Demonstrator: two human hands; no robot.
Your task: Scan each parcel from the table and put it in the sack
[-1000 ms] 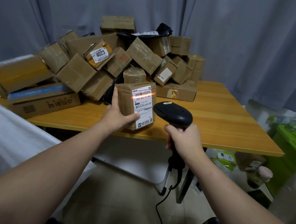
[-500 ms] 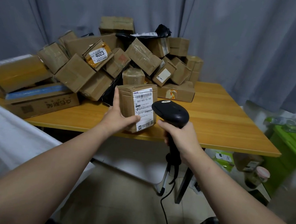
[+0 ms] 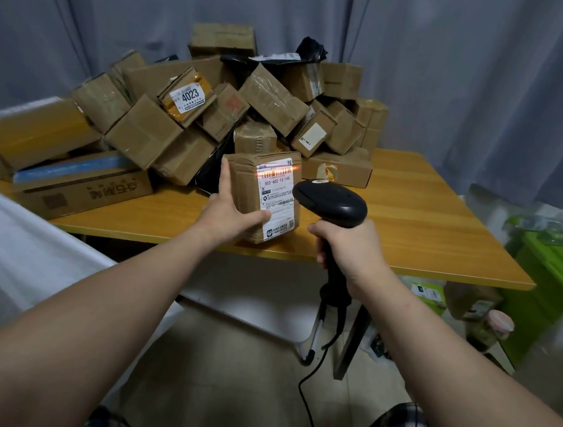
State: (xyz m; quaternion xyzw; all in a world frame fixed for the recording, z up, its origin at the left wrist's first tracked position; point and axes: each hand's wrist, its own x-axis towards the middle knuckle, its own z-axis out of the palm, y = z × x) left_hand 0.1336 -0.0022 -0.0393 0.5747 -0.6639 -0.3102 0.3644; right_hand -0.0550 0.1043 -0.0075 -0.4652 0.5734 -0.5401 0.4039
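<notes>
- A big grey curtain (image 3: 458, 75) hangs behind everything.
- A wooden surface (image 3: 426, 227) stands in front of the curtain.
- A big pile of parcels (image 3: 214, 110) sits on the left and back of the surface. They are brown boxes that lean on each other. I think most of the job is still to do, because so many are waiting.
- A white cloth (image 3: 11, 256) fills the left side, lower than the surface. It may be the sack, but I cannot tell. I cannot see inside it, so I cannot say how many parcels are done.
- One parcel (image 3: 244, 189) stands upright at the front edge of the surface, just in front of the pile.
- A black scanner (image 3: 333, 201) points at this parcel from the right, very near it.
- The left hand (image 3: 228, 215) holds the parcel, with the thumb on the front and the fingers round the left side.
- The right hand (image 3: 348, 250) is wrapped tight round the scanner's handle.
- A white label (image 3: 278, 199) on the parcel faces the scanner.
- A thin red line of light (image 3: 277, 171) lies across the bars at the top of the label. So this parcel looks like it is being scanned now, and it is not in the sack yet.
</notes>
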